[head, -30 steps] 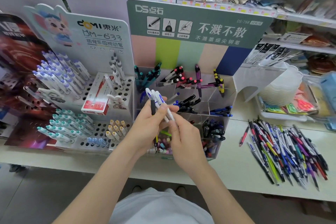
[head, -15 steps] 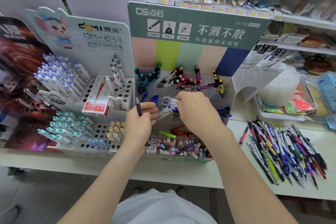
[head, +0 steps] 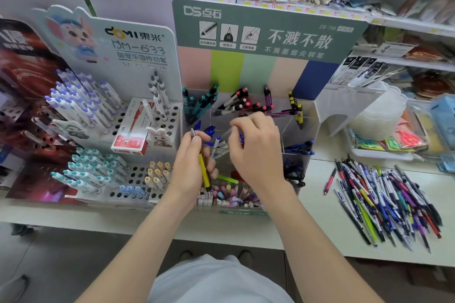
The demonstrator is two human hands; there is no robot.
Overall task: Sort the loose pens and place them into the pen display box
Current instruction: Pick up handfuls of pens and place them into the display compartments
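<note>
Left hand [head: 190,170]: we now grip a yellow pen [head: 204,174] upright; half a second ago a black tip showed here.
Right hand [head: 256,147]: we have curled our fingers over the blue-capped pens [head: 218,146] in the pen display box [head: 290,130], barely shifted.
Loose pens [head: 384,202]: unmoved on the worktop [head: 320,224], well right of both hands.

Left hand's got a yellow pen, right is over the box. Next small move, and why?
Probably: the right hand finishes at the blue-pen compartment, then takes the yellow pen from the left hand toward the yellow-capped pens at the back right of the display box. The box looks sorted by colour, and the loose pile still waits.
</note>
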